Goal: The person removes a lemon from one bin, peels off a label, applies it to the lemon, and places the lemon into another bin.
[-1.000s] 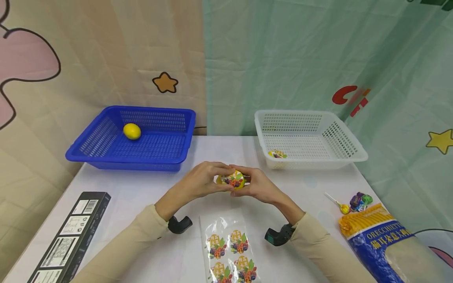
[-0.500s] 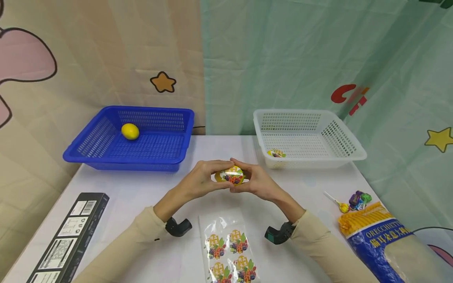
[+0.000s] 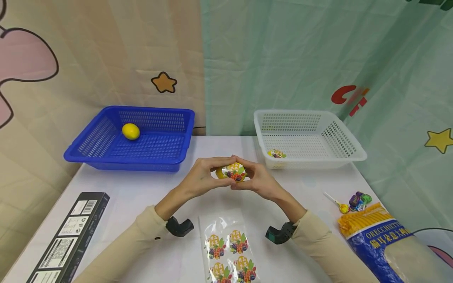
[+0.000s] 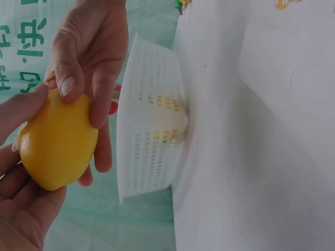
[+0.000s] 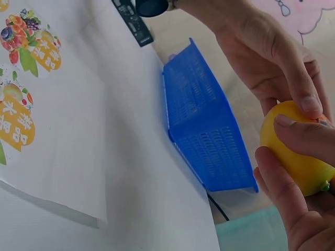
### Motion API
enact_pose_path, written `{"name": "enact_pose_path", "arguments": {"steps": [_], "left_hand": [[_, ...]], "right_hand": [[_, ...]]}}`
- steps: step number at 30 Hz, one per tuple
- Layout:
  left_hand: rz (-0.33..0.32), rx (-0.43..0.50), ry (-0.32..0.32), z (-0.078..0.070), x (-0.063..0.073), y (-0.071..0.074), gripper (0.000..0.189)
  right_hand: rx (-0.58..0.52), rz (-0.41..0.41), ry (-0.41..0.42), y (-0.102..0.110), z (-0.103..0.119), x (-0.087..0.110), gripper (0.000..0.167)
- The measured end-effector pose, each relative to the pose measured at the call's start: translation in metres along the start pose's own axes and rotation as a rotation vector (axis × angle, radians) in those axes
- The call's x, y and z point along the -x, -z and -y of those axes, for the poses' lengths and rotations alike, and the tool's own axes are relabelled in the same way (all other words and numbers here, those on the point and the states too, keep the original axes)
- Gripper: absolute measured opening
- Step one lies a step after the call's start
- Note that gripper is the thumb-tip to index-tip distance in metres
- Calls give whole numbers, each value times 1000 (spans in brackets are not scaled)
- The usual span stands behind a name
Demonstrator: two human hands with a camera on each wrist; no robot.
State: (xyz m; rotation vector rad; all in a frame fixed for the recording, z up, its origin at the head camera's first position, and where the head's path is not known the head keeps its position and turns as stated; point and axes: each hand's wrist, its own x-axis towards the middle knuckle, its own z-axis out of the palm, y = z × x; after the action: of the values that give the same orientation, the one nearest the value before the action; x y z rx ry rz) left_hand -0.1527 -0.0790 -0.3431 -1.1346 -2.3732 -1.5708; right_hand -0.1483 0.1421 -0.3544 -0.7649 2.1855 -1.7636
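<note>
Between both hands, above the middle of the table, is a yellow lemon with a colourful fruit sticker on the side facing the head camera. My left hand holds its left end between thumb and fingers. The right hand grips the other end, and the fingertips of the two hands meet above and below the fruit. In the left wrist view the lemon shows a plain side. Nearer me lies a clear sheet of fruit stickers, cut off by the lower frame edge.
A blue basket with another lemon stands back left. Back right is a white basket, with a stickered yellow fruit inside. Long black box at left; lollipops and an orecchiette bag at right.
Both hands have shifted slightly away from me with the lemon between them. The grip stays on the fruit, and the baskets and sticker sheet stay in place.
</note>
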Motion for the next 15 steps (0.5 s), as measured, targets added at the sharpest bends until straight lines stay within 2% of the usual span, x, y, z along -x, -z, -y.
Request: {"name": "enact_pose_path", "arguments": {"steps": [10, 15], "left_hand": [[-21, 16, 12, -2, -1, -2, 55], [-26, 64, 23, -4, -3, -4, 54]], "right_hand": [[-8, -10, -14, 2, 2, 2, 85], [-23, -7, -21, 3, 2, 2, 85]]}}
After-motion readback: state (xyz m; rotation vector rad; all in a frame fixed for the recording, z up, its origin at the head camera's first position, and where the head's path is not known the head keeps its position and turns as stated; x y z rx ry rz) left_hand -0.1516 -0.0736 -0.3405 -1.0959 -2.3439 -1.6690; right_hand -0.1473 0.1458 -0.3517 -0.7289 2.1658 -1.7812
